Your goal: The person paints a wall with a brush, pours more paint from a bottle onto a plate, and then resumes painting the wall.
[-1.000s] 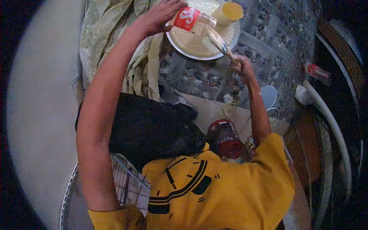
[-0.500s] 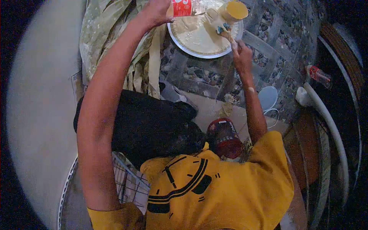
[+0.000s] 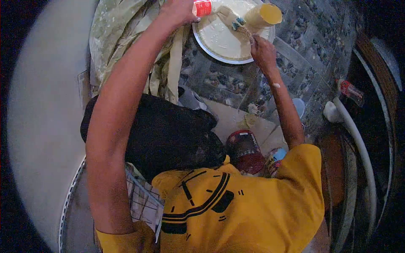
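At the top of the view, my left hand (image 3: pixel 179 12) is closed around a clear bottle with a red label (image 3: pixel 202 7), held over the left side of a wide round bucket (image 3: pixel 206 51). Pale cream paint (image 3: pixel 215 40) fills the bucket up close to its rim. My right hand (image 3: pixel 264 54) grips the handle of a paint-coated brush (image 3: pixel 236 22) with blue-green marks. The brush head points up and left over the paint, toward the bottle. Beside it, a yellow cylindrical container (image 3: pixel 269 16) stands at the bucket's right side.
Crumpled, paint-spotted sheeting (image 3: pixel 130 46) lies left of the bucket on pebble-patterned tiles (image 3: pixel 219 80). Near my body are a dark red jar (image 3: pixel 245 149) and a printed can (image 3: pixel 276 157). A red-labelled plastic bottle (image 3: pixel 351 92) lies at right, near a white curved pipe (image 3: pixel 356 135).
My right hand has moved the brush left across the bucket, away from the yellow container and toward the bottle. The view has shifted slightly, and the printed can now shows beside my right arm.
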### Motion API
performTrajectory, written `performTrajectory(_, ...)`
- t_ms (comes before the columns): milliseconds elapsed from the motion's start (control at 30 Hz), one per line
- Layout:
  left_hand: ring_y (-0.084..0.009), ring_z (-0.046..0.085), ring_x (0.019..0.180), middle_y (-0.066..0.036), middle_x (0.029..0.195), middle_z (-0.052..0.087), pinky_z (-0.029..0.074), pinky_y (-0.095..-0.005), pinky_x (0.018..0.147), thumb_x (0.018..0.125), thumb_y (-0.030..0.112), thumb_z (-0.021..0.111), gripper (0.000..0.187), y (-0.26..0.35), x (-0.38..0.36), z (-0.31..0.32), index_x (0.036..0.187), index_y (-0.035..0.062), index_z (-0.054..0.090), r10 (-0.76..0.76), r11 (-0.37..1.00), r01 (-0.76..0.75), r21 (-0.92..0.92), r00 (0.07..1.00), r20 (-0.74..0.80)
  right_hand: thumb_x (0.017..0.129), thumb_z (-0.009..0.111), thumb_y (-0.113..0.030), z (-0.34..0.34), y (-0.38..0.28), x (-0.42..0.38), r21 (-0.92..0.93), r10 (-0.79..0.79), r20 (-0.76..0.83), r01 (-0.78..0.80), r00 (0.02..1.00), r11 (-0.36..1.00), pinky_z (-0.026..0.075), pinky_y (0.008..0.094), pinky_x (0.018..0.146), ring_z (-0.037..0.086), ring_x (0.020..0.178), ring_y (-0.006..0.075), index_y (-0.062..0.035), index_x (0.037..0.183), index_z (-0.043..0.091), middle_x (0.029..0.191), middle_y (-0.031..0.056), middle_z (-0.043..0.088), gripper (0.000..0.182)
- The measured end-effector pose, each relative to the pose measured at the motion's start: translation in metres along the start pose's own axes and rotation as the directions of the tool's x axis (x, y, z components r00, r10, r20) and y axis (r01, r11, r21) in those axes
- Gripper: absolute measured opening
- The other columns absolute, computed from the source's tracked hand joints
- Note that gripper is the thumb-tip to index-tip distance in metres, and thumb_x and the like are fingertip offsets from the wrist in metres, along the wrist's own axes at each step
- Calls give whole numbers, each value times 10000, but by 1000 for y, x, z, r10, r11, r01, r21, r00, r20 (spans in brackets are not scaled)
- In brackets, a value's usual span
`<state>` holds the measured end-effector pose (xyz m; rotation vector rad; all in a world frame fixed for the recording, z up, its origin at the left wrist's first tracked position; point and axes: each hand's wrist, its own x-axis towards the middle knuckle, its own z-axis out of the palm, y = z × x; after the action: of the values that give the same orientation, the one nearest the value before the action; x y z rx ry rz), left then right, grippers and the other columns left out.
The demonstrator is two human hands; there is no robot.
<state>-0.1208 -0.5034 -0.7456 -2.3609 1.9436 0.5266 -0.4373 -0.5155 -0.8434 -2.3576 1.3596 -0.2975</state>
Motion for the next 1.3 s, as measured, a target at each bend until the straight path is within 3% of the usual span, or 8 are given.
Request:
performTrajectory(200, -416, 488, 1178, -315, 1234, 502, 407, -497, 981, 602, 351, 831, 943, -10, 6, -12, 1314, -65, 375, 38, 970, 30, -241, 962, 272, 904, 537, -301, -16, -10, 3, -2, 45, 194, -46, 980, 999, 495, 473, 697, 632, 792, 408, -72, 1052, 659, 820, 237, 645, 298)
performTrajectory(300, -415, 482, 1189, -318, 1248, 497, 379, -510, 1005, 607, 361, 825, 960, -7, 1, -3, 1329, -67, 359, 12, 998, -9, -64, 999, 47, 872, 554, -291, -38, -13, 9, 17, 115, 330, -128, 937, 992, 501, 463, 704, 643, 792, 395, -60, 1006, 685, 825, 233, 655, 298)
performTrajectory(433, -417, 471, 1203, -311, 1279, 477, 354, -521, 1025, 614, 371, 824, 972, -13, 8, 11, 1331, -78, 343, 175, 983, -165, -81, 977, 126, 845, 595, -343, -43, 31, -1, 181, 240, 566, -404, 788, 897, 503, 429, 697, 675, 769, 315, -14, 886, 714, 799, 215, 676, 352)
performTrajectory(500, -415, 460, 1216, -312, 1276, 480, 358, -488, 1032, 631, 388, 817, 977, -7, 6, 17, 1328, -94, 332, 114, 989, -119, -86, 991, -64, 836, 606, -362, -45, 32, -11, 261, 257, 545, -453, 798, 852, 503, 417, 692, 675, 760, 293, -4, 905, 708, 794, 209, 678, 378)
performTrajectory(667, -410, 543, 1112, -309, 1166, 551, 446, -446, 933, 625, 443, 804, 953, 0, 19, 6, 1283, -97, 376, 28, 955, -36, -293, 999, -32, 824, 621, -376, -21, -5, -22, 408, 223, 302, -337, 927, 848, 512, 419, 704, 677, 770, 319, 13, 955, 691, 791, 222, 673, 416)
performTrajectory(733, -404, 578, 1061, -297, 1120, 582, 477, -438, 885, 619, 456, 800, 918, 2, 22, 3, 1256, -84, 416, 6, 937, -12, -350, 1000, -18, 850, 620, -290, -28, -46, -9, 127, 139, 129, -156, 982, 980, 494, 413, 645, 658, 718, 343, 28, 910, 665, 747, 228, 652, 327)
performTrajectory(1067, -381, 601, 988, -235, 1056, 613, 490, -453, 828, 590, 368, 818, 734, -6, 13, -3, 1136, -13, 510, 54, 950, -22, -310, 994, 96, 843, 584, -315, -61, -41, -35, -167, 246, 386, -195, 889, 967, 494, 486, 704, 634, 786, 419, -10, 895, 663, 795, 242, 644, 319)
performTrajectory(1300, -394, 545, 1102, -248, 1183, 546, 457, -454, 925, 594, 387, 824, 811, -10, 26, 23, 1201, -6, 458, 78, 964, -79, -253, 997, -14, 802, 691, -308, -91, -24, -59, 103, 329, 229, -358, 916, 928, 479, 412, 669, 633, 722, 341, -2, 968, 647, 803, 214, 643, 350)
